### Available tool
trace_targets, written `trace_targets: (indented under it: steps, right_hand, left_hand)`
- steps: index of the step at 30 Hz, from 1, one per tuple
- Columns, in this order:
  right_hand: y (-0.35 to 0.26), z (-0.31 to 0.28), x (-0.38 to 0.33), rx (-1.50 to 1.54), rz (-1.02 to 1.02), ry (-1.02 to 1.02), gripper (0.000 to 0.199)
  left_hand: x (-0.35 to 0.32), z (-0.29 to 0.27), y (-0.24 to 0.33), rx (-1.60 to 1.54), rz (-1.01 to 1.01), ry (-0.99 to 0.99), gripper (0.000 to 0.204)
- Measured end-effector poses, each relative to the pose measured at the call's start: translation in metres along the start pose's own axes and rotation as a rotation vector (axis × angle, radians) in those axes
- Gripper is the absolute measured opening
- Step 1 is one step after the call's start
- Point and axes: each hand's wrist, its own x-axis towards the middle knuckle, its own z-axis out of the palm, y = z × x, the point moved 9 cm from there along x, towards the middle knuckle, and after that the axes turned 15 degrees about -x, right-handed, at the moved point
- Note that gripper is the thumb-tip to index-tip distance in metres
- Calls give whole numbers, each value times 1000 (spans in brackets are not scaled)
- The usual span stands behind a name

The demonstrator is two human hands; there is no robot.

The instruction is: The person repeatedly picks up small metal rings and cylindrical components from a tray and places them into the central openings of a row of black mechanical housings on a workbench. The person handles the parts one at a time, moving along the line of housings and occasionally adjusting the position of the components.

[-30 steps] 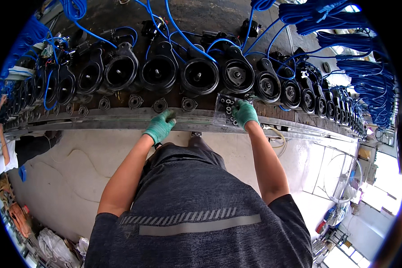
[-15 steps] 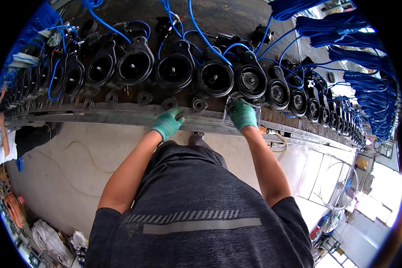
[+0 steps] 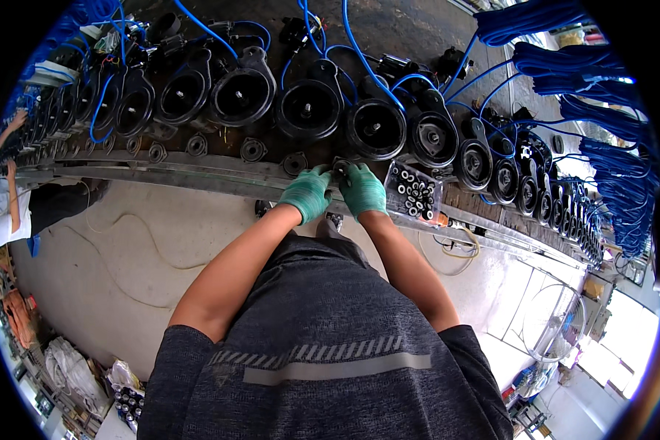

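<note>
- The clear tray (image 3: pixel 434 185), with black and pale rings (image 3: pixel 416 196) inside, sits on the bench edge.
- Just left of the tray, a dark flange (image 3: pixel 340 168) lies between the gloved fingertips; more flanges (image 3: pixel 254 150) run in a row further left.
- The right hand (image 3: pixel 363 191), nearest the tray, bends its fingers narrowly at the flange's right side. Whether they pinch a ring there, I cannot tell.
- The left hand (image 3: pixel 308 194), beyond it, has its fingers close together, tips toward the same flange; their grip is hidden.
- Beyond the tray stand round black housings (image 3: pixel 375 129), blue cables (image 3: pixel 576 64) above and to its right.
- To work well, I would steady the flange with one hand and let the other's fingertips press evenly, keeping it flat.
- Gloves likely dull the feel, so check the seating by eye.
- Keep the right wrist off the tray's near wall, lest rings spill.
</note>
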Motion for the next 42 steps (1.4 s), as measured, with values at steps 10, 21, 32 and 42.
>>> trace_targets:
  steps: [10,21,32,42]
  right_hand:
    - [31,26,7,20,134,8,25]
    - [46,38,14,304,289,-126,34]
    - [73,74,28,346,338,-250,31]
    - [70,80,39,-109,252,-498,47]
  left_hand:
    - [5,5,7,189,-1,-62,57]
    - [8,3,12,238,-2,-79,55]
    - [16,2,26,331,-13,-92,48]
    - [19,16,17,397,-34,-54,44]
